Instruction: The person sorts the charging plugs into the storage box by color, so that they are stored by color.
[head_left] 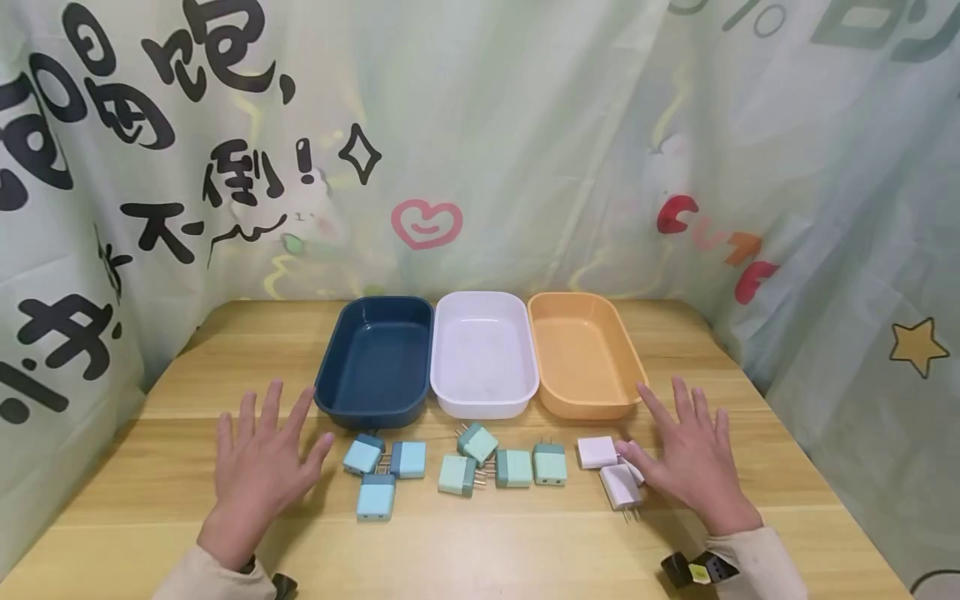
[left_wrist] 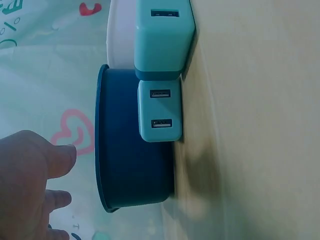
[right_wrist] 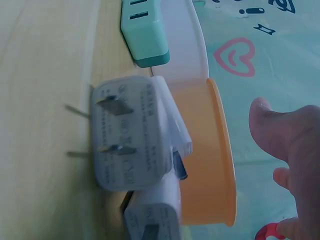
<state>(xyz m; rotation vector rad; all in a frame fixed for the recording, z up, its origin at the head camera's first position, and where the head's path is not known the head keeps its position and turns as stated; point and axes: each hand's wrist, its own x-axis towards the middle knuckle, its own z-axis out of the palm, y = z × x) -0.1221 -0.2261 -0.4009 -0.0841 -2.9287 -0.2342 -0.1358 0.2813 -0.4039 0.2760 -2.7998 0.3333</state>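
Observation:
My left hand point(head_left: 262, 462) is spread, holding nothing, left of three blue USB chargers point(head_left: 376, 497). My right hand point(head_left: 693, 458), also spread and holding nothing, is beside the white chargers point(head_left: 621, 487); its thumb partly covers one of them, and I cannot tell whether it touches. Several mint green chargers point(head_left: 513, 468) lie between these groups, prongs pointing various ways. In the left wrist view, a charger point(left_wrist: 160, 111) shows two USB ports, with the left thumb well apart from it. In the right wrist view, a white charger point(right_wrist: 127, 132) shows its two metal prongs.
Behind the chargers stand a dark blue tray point(head_left: 371, 414), a white tray point(head_left: 483, 408) and an orange tray point(head_left: 588, 408), side by side. They sit on a wooden table point(head_left: 480, 554). A printed curtain point(head_left: 510, 150) hangs behind and around it.

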